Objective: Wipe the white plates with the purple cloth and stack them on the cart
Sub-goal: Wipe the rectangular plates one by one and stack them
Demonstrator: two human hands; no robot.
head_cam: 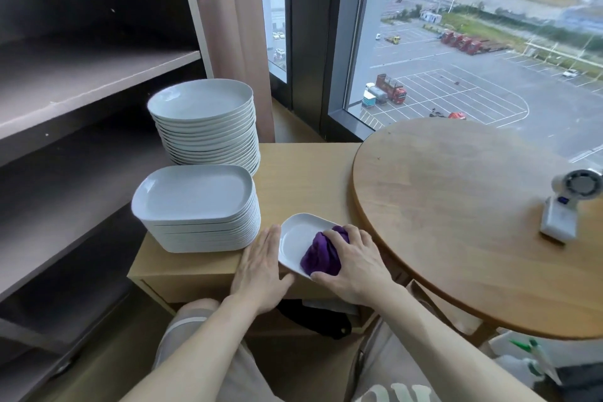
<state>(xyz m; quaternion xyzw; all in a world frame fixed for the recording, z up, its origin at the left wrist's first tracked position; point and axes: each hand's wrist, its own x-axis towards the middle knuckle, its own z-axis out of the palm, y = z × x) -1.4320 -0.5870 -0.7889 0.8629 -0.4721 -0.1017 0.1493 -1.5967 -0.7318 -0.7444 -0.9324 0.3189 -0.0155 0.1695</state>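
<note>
Beside dark shelves (81, 81), two stacks of white plates (199, 209) stand on the wooden cart (310, 173). The left hand (261, 268), fingers straight, steadies the left edge of a single plate (295, 237) at the cart's front. The right hand (355, 261) grips the bunched purple cloth (321, 254) on that plate. A small fan (567, 202) sits on the round table (456, 222).

White plates (195, 192), purple cloth (321, 253), light wooden cart (306, 173), brown round table (456, 212).

Left hand (261, 268) flat; right hand (354, 266) fingers (355, 232) curled, gripping.
</note>
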